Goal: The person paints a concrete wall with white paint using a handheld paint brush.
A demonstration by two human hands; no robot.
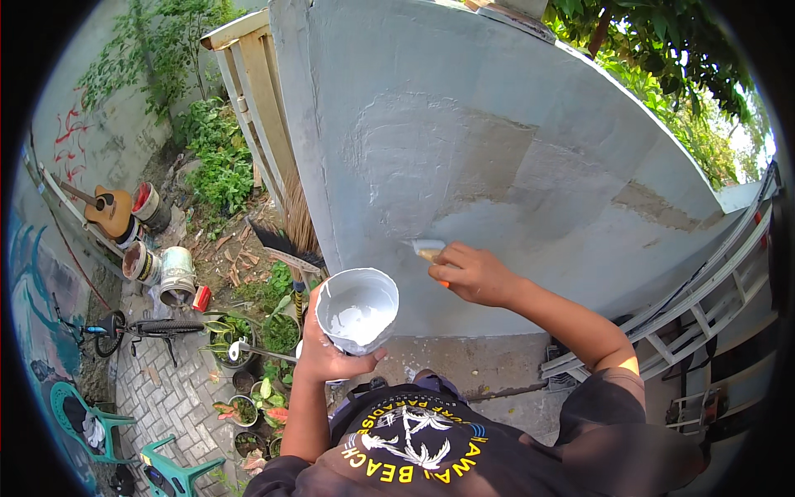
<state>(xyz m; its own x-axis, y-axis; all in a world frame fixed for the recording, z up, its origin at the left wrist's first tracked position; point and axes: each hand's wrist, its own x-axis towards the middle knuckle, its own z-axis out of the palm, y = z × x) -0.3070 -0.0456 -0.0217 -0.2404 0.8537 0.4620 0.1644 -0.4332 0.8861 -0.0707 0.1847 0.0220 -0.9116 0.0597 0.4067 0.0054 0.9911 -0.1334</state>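
My left hand (321, 348) is wrapped round a cup (358, 311) with white paint in it, held out in front of my chest. Paint streaks its rim and inner wall. In my right hand (476, 275) is a paintbrush (429, 250), its bristle end white and close against the wall (397, 182). An orange bit of the handle shows under my fingers. Pale grey-white paint covers much of the wall, while bare brownish patches (493, 157) show in the middle and toward the right. Whether the bristles touch the surface is hard to tell.
An aluminium ladder (696, 319) leans along the right. Brooms (298, 219) stand at the wall's left edge by a cream metal gate (252, 91). Potted plants (240, 410), buckets (177, 273), a guitar (109, 211), a bicycle (137, 327) and green plastic chairs (178, 468) are to the left.
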